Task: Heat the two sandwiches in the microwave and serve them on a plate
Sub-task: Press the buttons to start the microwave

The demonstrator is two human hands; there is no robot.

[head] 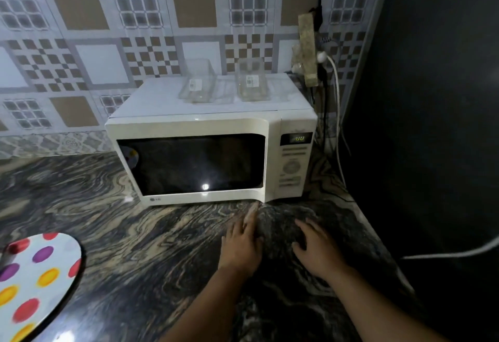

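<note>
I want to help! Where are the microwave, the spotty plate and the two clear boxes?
microwave [189, 164]: head view, dark door window.
spotty plate [40, 276]: head view, top face.
left clear box [198, 85]: head view, front wall.
right clear box [252, 82]: head view, front wall.

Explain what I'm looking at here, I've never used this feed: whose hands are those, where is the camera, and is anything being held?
This is one wide-angle camera worn on a person's head, looking forward and down. The two bare hands belong to that person: the left hand and right hand lie on the marbled counter with fingers spread, holding nothing. Ahead stands a white microwave, door closed, its display lit. On top of it sit two clear containers, which look empty. A polka-dot plate lies at the lower left. No sandwiches can be seen; the dark door window hides whatever is inside.
</note>
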